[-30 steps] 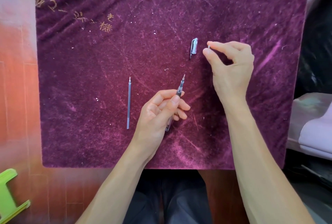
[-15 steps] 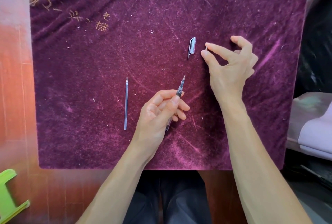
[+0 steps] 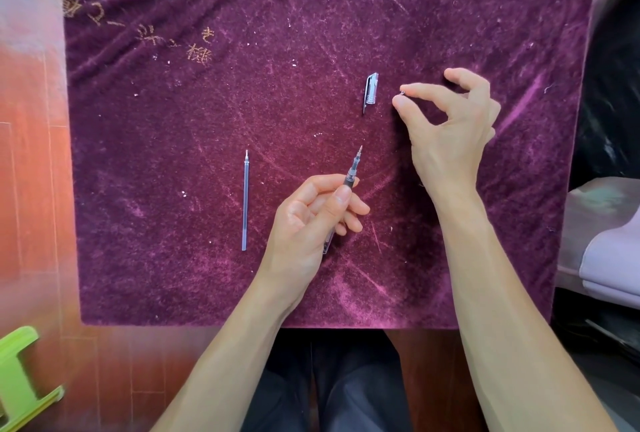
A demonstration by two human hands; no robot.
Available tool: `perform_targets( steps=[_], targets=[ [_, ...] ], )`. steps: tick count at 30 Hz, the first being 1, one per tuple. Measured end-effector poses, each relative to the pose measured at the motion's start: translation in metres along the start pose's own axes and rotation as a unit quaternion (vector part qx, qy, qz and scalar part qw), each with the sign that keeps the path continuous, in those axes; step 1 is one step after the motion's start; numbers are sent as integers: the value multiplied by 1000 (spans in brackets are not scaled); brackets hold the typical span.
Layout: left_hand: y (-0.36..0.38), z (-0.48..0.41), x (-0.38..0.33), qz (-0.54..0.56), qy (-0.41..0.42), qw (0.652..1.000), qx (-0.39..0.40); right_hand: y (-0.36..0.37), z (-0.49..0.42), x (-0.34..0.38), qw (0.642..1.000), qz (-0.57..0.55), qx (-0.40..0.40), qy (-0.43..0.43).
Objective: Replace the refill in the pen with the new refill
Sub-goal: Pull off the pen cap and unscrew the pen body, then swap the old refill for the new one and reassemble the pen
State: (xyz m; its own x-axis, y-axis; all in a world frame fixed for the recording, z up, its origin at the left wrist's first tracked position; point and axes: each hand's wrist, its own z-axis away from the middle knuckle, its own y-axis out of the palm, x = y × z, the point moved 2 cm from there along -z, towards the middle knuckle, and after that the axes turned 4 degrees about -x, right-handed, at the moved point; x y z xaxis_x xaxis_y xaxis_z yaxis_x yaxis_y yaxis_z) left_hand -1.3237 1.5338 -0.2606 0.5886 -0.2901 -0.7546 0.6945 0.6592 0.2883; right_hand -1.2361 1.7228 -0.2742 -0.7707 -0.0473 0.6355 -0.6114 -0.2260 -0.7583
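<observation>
1. The left hand (image 3: 311,220) holds the pen (image 3: 348,186) with its grip pressed together around the dark part of the barrel. The tip points up and away from the person, and the cap is off.
2. The right hand (image 3: 450,127) is above the purple cloth (image 3: 207,276) on the surface. Its thumb and first finger pinch a very small thing (image 3: 401,93); it is too small to say what it is, maybe a tip protector. The other fingers are spread.
3. The pen cap (image 3: 371,90) lies on the cloth just beside the right fingertips. A loose refill (image 3: 245,199) lies well apart to the left of the left hand, straight, with its tip away from the person.
4. I cannot tell whether the loose refill is the new one or the old one, so I cannot judge how far the task is.
5. Risks, in my judgement: the tiny piece can slip from the pinch and get lost in the soft cloth. The thin refill can roll if a wrist touches it. If the two refills are confused, the old one goes back into the pen.
</observation>
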Motion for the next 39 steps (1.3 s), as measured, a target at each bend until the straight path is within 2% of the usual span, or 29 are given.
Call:
perform_targets(
  steps=[14, 19, 31, 33, 36, 37, 39],
  targets=[
    [0, 0, -2, -3, 1, 1000, -5, 0, 1, 9, 997, 21, 18, -68],
    [1, -1, -4, -5, 1, 1000, -9, 5, -5, 21, 987, 68, 82, -118],
    [2, 0, -3, -4, 0, 1000, -17, 3, -8, 25, 981, 91, 120, -127],
    [1, 0, -2, -2, -1, 1000, -17, -5, -5, 27, 987, 62, 91, -118],
    [0, 1, -2, -1, -3, 1000, -21, -27, 10, 32, 992, -59, -8, -107],
    [-1, 1, -2, -1, -5, 1000, -24, -33, 19, 33, 990, -111, -15, -89],
    [-2, 2, -2, 0, -9, 999, -31, -39, 40, 34, 977, -207, 41, -34]
  ],
)
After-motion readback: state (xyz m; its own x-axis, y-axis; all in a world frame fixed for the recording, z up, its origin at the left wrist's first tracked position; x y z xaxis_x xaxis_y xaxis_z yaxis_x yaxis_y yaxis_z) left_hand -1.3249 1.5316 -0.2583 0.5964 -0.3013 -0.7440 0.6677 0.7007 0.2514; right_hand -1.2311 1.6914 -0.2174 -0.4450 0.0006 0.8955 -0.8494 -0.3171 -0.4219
